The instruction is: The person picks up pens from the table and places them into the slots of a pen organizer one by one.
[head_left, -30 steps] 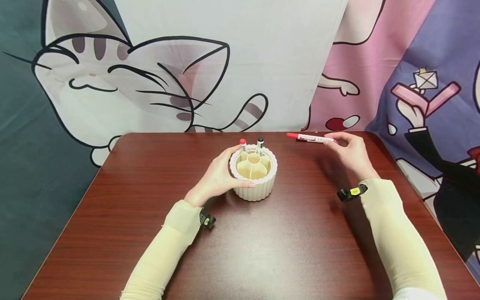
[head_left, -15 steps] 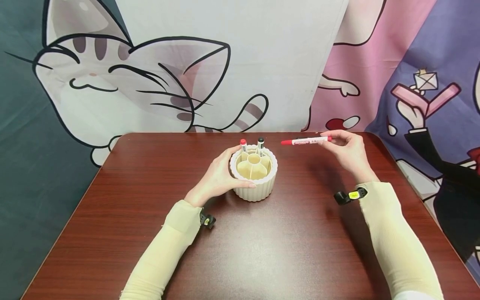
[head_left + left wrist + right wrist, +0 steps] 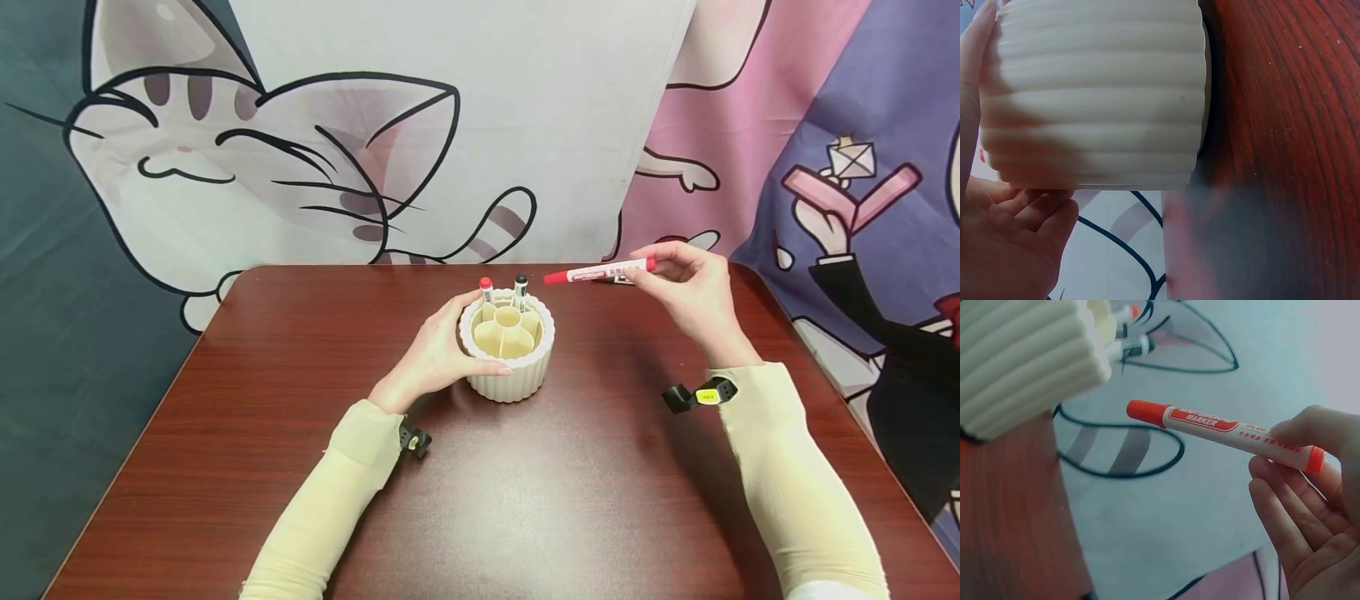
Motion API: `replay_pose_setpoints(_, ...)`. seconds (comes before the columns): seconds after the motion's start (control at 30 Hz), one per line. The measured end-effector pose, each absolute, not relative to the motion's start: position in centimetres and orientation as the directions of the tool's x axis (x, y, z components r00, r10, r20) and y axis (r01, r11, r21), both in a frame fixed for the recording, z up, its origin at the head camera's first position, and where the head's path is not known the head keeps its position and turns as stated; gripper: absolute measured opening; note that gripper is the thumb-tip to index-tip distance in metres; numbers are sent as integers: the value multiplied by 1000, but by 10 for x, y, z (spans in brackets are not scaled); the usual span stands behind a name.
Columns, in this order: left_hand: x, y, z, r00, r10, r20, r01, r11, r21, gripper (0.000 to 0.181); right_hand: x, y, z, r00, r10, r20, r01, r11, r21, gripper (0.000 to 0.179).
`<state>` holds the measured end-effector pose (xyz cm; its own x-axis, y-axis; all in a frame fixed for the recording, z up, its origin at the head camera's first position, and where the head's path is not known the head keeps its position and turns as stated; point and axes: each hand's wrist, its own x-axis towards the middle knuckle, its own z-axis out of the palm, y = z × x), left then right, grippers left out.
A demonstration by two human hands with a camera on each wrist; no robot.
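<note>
A ribbed cream pen holder with inner compartments stands on the table. My left hand grips its left side, thumb across the front and fingers round the back; the left wrist view shows the ribbed wall close up between thumb and fingers. Two markers stand in the rear compartments, one with a red end, one with a black end. My right hand pinches a red-and-white whiteboard marker near one end, its red cap pointing left towards the holder, raised above the table.
Another marker with dark parts lies near the table's back edge, partly hidden behind the held one. The brown wooden table ends against a cartoon-printed cloth.
My right hand has lifted the red marker off the table's back area and carried it slightly left and up, so the marker behind shows partly. The left hand and holder have stayed put.
</note>
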<state>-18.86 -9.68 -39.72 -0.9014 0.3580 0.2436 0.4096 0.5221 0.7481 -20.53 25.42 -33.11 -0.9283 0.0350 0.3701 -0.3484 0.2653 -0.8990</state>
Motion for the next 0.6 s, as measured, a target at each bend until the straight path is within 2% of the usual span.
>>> replay_pose_setpoints(0.23, -188, -97, -397, -904, 356, 237, 402, 519, 755, 115, -195, 239, -312, -903, 18, 429, -426, 74, -902, 28)
replay_pose_setpoints(0.6, -189, -97, -397, -900, 359, 248, 412, 511, 755, 114, -186, 225, -295, -883, -6, 470, -470, -5, -883, 27)
